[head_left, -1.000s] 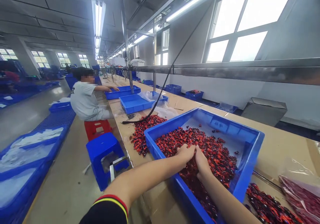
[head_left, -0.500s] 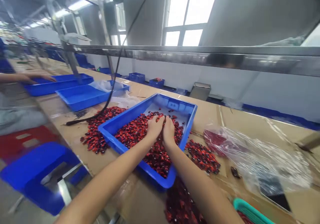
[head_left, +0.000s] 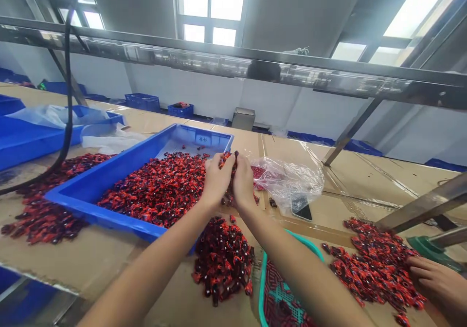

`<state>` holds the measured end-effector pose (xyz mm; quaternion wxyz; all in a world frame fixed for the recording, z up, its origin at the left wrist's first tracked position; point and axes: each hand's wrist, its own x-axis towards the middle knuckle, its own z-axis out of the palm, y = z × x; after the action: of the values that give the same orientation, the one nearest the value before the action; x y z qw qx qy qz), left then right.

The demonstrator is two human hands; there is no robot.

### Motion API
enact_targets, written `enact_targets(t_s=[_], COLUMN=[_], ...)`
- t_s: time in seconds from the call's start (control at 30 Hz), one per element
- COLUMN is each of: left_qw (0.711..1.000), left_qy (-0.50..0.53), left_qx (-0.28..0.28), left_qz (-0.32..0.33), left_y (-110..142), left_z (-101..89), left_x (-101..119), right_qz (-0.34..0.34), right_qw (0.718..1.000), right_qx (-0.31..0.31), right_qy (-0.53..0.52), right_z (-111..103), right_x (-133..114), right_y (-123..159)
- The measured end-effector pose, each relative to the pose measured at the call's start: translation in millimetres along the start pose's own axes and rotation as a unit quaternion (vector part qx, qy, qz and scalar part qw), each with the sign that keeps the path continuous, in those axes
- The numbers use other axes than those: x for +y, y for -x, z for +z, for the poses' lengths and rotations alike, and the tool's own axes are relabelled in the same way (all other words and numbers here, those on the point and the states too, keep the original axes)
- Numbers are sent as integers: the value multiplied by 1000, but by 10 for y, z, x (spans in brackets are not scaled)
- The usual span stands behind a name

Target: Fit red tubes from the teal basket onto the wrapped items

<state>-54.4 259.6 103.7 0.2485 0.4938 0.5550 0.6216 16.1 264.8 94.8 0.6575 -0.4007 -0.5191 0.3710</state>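
Note:
My left hand (head_left: 216, 178) and my right hand (head_left: 243, 181) are cupped together around a scoop of small red-and-black plastic pieces (head_left: 226, 157). They are raised at the right rim of a blue tray (head_left: 109, 216). Inside the tray lies a broad layer of the same pieces (head_left: 156, 186), with the white bottom showing at the far end. Below my forearms a heap of pieces (head_left: 223, 261) rests on the cardboard-covered table. A green basket (head_left: 261, 288) holding dark red pieces is partly hidden under my right forearm.
Another person's hand (head_left: 434, 278) touches a pile of pieces (head_left: 375, 263) at the right. A clear plastic bag (head_left: 295, 173) and a phone (head_left: 302, 212) lie beyond the basket. A black cable (head_left: 68, 83) hangs at the left. A metal post (head_left: 423, 203) slants at the right.
My cupped hands have moved from over the tray's middle to its right edge, carrying pieces. The view has turned right, bringing the other person's hand and pile into sight.

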Motion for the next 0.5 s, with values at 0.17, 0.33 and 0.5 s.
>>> enact_targets(t_s=[0.17,0.33,0.5], left_qw=[999,998,995], left_qy=[-32,-68,-98], left_qx=[-21,-10,-3], left_qz=[-6,-13,-6], left_y=[534,998,1292], left_z=[135,48,-65], left_x=[-50,-359,-702], right_qz=[23,88,144], right_qw=[999,996,988], right_qx=[24,29,26], right_qy=[-2,-15,-40], right_z=[-387,-538,-562], right_x=[63,318,583], right_y=[381,849,1190])
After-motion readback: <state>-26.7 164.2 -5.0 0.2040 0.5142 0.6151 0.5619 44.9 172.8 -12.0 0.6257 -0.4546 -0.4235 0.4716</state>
